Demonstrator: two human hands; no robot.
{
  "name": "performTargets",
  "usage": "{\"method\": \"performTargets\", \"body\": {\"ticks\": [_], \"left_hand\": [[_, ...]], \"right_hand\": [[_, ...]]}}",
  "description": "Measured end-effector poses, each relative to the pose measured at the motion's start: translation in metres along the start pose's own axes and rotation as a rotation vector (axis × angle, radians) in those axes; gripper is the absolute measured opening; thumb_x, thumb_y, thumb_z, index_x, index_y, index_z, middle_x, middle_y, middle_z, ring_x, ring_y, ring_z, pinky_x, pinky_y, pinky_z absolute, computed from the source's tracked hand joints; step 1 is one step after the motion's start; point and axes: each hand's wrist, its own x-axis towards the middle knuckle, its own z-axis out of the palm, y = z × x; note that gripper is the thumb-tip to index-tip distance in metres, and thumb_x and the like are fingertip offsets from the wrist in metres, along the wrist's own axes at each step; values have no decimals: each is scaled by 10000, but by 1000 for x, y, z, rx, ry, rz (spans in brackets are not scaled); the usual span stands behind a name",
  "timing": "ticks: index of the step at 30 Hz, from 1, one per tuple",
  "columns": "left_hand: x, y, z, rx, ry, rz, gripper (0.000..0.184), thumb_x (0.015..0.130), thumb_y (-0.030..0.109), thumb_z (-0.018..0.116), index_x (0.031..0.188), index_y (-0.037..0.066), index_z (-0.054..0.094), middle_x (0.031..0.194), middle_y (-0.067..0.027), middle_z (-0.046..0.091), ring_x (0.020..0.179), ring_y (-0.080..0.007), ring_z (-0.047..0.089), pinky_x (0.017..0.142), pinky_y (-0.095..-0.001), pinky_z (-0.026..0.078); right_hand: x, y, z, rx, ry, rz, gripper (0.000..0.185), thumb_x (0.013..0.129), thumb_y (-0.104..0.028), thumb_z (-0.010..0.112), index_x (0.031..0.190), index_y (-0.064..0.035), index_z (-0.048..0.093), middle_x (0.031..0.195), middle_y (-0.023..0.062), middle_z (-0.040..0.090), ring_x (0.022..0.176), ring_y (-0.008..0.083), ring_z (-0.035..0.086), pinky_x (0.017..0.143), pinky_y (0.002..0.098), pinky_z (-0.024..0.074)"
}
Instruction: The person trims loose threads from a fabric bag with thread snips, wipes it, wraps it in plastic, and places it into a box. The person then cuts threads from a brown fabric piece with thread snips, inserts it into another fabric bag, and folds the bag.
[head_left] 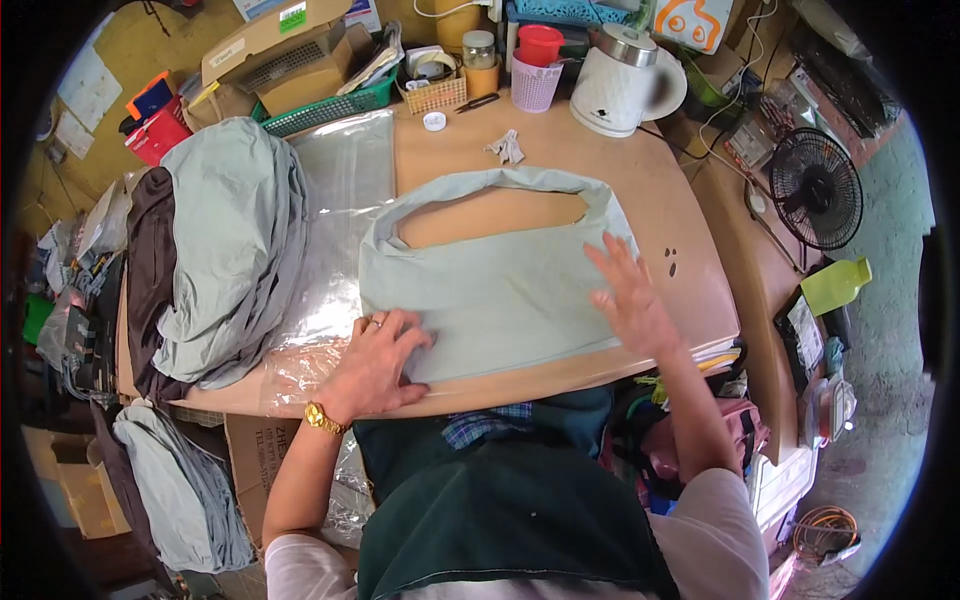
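Observation:
A pale grey-green fabric bag (490, 290) with a wide loop handle lies flat on the table, the handle pointing away from me. My left hand (385, 355) rests on the bag's lower left corner, fingers bent and apart, a ring and gold watch showing on that arm. Over the bag's right side is my right hand (632, 295), its fingers spread; whether it touches the cloth I cannot tell. To the left sits a heap of similar grey-green fabric (235, 230) with dark brown fabric (150, 270) beside it. Clear plastic sheets (345, 200) lie between the heap and the bag.
Along the back stand a white kettle (612, 85), a lilac basket (535, 82), a jar (479, 50) and a green tray (330, 105) with boxes. Small scissors (477, 102) and a fabric scrap (507, 147) lie on the table (690, 310). A black fan (815, 188) is at right.

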Motion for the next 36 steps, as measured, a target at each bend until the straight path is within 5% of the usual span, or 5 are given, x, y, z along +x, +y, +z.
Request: {"method": "performTargets", "body": {"ticks": [11,16,22,26,36], "left_hand": [[33,-13,-18,-455,253,-312,170,863,173,639,862,3,652,794,-149,667,697,-231,642,660,-348,501],[120,-84,39,-70,781,-221,297,891,107,566,1167,-1,573,860,-205,662,727,-195,681,651,-355,521],[110,-92,20,-566,469,-440,557,928,225,560,1413,24,373,1454,-185,408,1118,-281,615,883,-406,525],[32,2,38,153,184,63,685,898,445,596,1444,96,373,1496,-148,365,1398,-341,302,1139,-577,149],[-117,-80,8,244,489,-387,362,788,271,726,1089,79,663,1348,-111,533,1300,-310,447,1058,-520,329]], "right_hand": [[33,11,13,53,-28,141,582,871,-413,633,1317,-56,520,1422,228,418,1330,348,398,1105,500,283],[91,33,87,-168,108,81,602,915,-400,565,1371,-28,439,1450,203,386,1357,331,353,1138,447,253],[78,37,86,-359,77,46,622,934,-421,514,1420,-58,373,1467,175,368,1378,318,308,1166,466,190],[86,58,86,-454,120,57,607,928,-414,525,1410,-68,394,1460,166,382,1380,334,298,1155,495,196],[105,-15,75,-278,192,-116,623,792,-191,719,1336,-35,459,1394,203,441,1330,363,368,1092,484,286]]}}
